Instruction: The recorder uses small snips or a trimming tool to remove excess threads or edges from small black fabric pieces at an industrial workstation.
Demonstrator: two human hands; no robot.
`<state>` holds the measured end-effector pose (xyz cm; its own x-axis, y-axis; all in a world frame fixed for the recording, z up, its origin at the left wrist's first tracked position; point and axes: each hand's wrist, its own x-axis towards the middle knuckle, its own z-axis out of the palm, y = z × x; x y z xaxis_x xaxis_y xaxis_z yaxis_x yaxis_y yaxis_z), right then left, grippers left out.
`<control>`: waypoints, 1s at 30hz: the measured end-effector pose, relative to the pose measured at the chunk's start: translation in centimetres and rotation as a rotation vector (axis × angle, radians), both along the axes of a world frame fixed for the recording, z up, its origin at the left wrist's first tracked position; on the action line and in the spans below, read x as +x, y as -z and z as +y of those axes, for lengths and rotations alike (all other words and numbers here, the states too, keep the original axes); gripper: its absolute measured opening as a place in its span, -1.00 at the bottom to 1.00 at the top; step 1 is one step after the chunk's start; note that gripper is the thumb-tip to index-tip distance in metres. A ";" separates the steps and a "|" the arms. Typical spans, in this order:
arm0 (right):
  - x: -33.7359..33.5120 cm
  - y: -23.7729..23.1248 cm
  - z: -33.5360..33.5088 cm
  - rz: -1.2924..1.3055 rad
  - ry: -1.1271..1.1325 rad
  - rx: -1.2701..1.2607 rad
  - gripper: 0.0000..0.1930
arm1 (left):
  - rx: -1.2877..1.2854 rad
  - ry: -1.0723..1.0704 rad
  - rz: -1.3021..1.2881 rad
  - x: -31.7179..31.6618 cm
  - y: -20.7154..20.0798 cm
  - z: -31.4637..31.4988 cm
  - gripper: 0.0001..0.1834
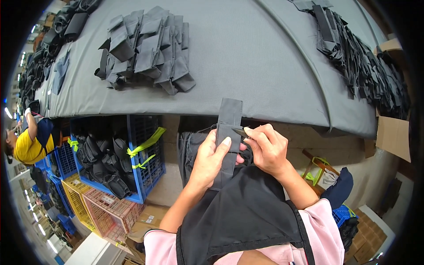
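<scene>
Visibly layered grey cloth strip [229,114] in closed left fingers [223,145], pointed tool [239,132] in closed right fingers [262,138].

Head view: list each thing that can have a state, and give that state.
Left hand: gripping gray strip
Right hand: pinching pointed tool
Gray strip: held, far end free
Pointed tool: held, tip at gray strip
Fabric pieces: piled on table
Blue crate: loaded with dark items
Green ribbons: knotted
</scene>
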<state>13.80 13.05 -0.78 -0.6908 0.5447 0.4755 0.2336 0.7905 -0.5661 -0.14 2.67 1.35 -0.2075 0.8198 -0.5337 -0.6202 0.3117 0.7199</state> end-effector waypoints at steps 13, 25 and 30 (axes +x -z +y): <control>-0.4 -0.5 -0.2 -0.001 0.037 -0.011 -0.60 | 0.040 -0.035 -0.122 -0.1 0.0 -0.1 -0.59; -0.6 -0.8 0.4 -0.006 -0.057 -0.217 -0.66 | 0.017 -0.015 -0.131 -0.4 -0.2 -0.4 -0.60; -0.8 -1.1 0.5 -0.029 -0.059 -0.201 -0.67 | 0.007 0.004 -0.113 -0.4 -0.1 -0.4 -0.60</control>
